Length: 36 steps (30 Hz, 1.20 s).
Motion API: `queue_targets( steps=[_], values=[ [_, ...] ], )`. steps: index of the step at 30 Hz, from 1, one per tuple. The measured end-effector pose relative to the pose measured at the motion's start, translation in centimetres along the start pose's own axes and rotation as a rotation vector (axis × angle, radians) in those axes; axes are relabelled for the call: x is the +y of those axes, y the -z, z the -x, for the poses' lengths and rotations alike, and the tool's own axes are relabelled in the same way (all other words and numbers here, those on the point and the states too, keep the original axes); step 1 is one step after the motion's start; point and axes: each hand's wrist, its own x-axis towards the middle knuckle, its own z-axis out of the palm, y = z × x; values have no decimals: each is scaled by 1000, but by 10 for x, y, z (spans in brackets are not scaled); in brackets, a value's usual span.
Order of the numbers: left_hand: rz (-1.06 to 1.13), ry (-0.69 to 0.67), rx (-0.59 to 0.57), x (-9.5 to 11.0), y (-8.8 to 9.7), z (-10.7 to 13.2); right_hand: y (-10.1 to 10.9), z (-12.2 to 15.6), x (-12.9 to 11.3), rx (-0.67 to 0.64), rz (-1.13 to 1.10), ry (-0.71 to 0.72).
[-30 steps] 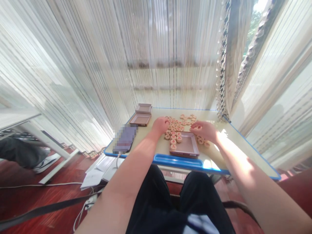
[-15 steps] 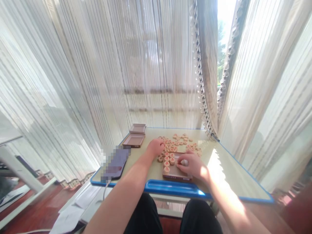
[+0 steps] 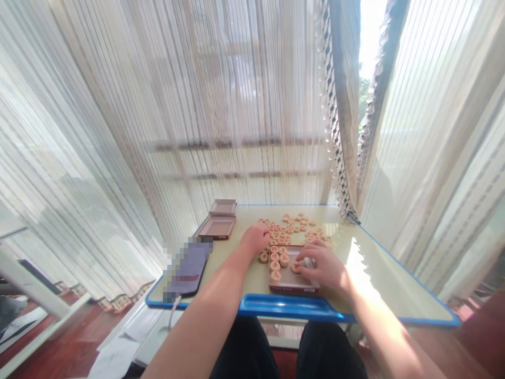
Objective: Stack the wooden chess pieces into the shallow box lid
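Note:
My right hand is over a shallow brown box, its thumb and fingers closed around a round wooden Chinese chess piece with a red mark. Along the box's left side lie several chess pieces with red characters, in two columns. Beyond the box's left corner, my left hand has its fingers curled in at the edge of a loose pile of chess pieces; whatever they hold is hidden. A piece with a dark character lies just outside the box, below the left hand.
Two shallow trays stand at the table's back left. A dark tablet-like device, partly pixelated, lies at the left with a cable. More pieces are scattered farther back. The table has a blue rim; striped curtains hang behind.
The right hand's fingers have spread slightly, and the piece now shows its red-marked face in the box. My left hand stays by the pile. The view has shifted a little.

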Motion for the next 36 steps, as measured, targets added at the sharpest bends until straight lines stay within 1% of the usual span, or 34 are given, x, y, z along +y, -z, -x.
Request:
queue_targets(
  steps=[3, 6, 8, 13, 16, 18, 20, 23, 28, 32, 36],
  values=[
    [-7, -18, -13, 3, 0, 0, -1, 0, -1, 5, 36, -14],
    [-12, -33, -29, 5, -2, -1, 1, -1, -4, -35, 57, -33],
    [-20, -37, -28, 5, -3, -1, 4, -5, -6, -98, 71, -53],
    [-15, -22, -32, 4, -3, -3, 15, -28, -9, -346, 142, -78],
    [5, -12, -25, 3, 0, -3, 19, -39, -9, -443, 106, -107],
    [22, -1, -20, 2, 2, -2, 19, -42, -6, -476, 51, -128],
    [36, 2, -17, 1, 3, -2, 18, -40, -3, -461, 18, -142],
    [29, -3, -17, 0, 3, -3, 15, -35, -1, -413, 0, -117],
    [25, 8, -8, -1, 3, -1, 8, -30, -4, -344, 18, -82],
    [41, 14, -10, -2, 5, 0, 6, -29, -7, -358, 31, -82],
    [38, 28, -13, -4, 5, 0, 3, -29, -3, -364, 25, -73]
  ],
)
